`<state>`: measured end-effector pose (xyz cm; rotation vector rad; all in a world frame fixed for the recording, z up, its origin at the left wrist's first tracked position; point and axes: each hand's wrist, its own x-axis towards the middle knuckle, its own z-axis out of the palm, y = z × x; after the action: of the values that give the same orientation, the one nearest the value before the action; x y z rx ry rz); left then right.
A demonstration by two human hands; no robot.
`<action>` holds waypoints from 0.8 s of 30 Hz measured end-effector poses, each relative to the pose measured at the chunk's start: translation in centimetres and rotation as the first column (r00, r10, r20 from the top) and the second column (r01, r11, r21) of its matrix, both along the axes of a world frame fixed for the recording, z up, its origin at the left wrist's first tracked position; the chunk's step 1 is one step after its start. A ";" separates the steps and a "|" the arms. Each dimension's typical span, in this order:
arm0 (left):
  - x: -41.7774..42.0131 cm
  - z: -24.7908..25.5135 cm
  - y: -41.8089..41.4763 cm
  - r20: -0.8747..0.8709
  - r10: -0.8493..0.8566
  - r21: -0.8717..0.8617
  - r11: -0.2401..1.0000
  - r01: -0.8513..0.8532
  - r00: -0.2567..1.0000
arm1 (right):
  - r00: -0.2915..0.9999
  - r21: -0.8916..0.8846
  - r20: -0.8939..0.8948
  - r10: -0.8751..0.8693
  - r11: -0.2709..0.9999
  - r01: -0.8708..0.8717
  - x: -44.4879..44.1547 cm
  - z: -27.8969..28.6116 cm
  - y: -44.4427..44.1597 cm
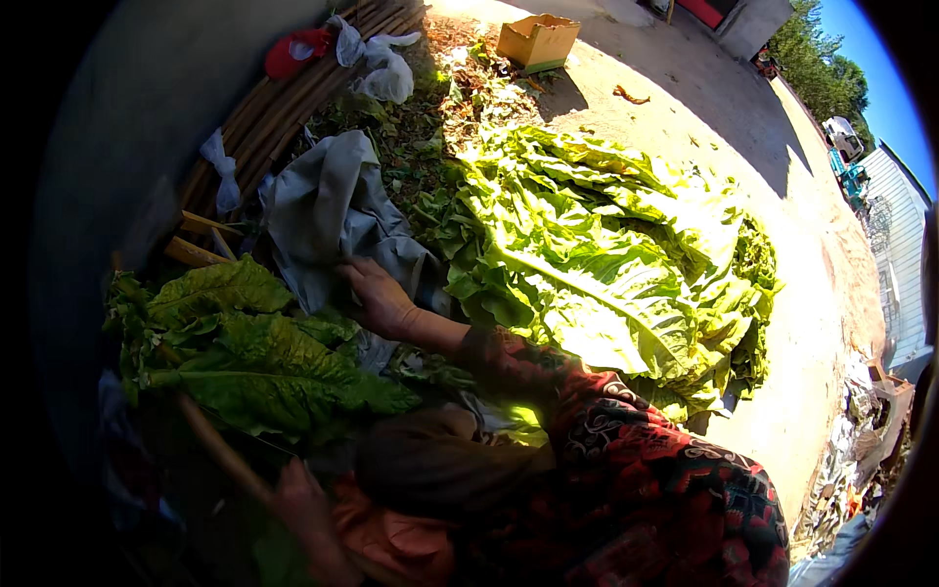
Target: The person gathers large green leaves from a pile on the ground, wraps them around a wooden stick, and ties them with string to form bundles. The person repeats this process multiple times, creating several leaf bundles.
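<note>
My right hand (pixel 379 299) reaches across to a grey cloth sheet (pixel 330 198), its fingertips at the lower folds; whether they grip it cannot be told. Low in the shade, my left hand (pixel 302 495) is beside a wooden stick (pixel 220 444). A thin string (pixel 268 442) runs towards that hand, but its fingers are too dark to read. Large green leaves (pixel 257 367), apparently tobacco, lie bunched along the upper part of the stick. To the right of my forearm, a big pile of similar leaves (pixel 601 271) lies mostly in bright sun.
Bundled wooden poles (pixel 271 121) lie along the wall, with white plastic bags (pixel 385 70) and a red item (pixel 297 53) on them. Leaf scraps (pixel 477 88) litter the ground near an open cardboard box (pixel 539 42). Discarded material (pixel 851 455) lies at the far right.
</note>
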<state>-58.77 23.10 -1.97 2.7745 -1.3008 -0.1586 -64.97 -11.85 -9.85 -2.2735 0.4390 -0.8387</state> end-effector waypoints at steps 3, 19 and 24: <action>0.5 0.6 0.4 -0.097 0.176 0.352 0.927 -0.132 0.980 | 0.793 -0.336 -0.180 -0.582 0.794 0.506 -12.7 -0.4 -7.7; 3.9 0.8 -2.5 0.270 0.106 0.170 0.973 -0.155 0.957 | 0.745 -0.548 -0.396 -0.537 0.789 0.278 -24.8 -3.9 -13.5; 0.7 -2.0 -0.3 0.178 0.012 0.254 0.965 -0.058 0.984 | 0.676 -0.556 -0.379 -0.632 0.739 0.380 -24.6 -7.2 -15.1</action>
<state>-58.06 22.76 -3.93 3.0925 -1.3565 -0.0893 -89.57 -26.97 -17.01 -2.8651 1.3529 -0.5466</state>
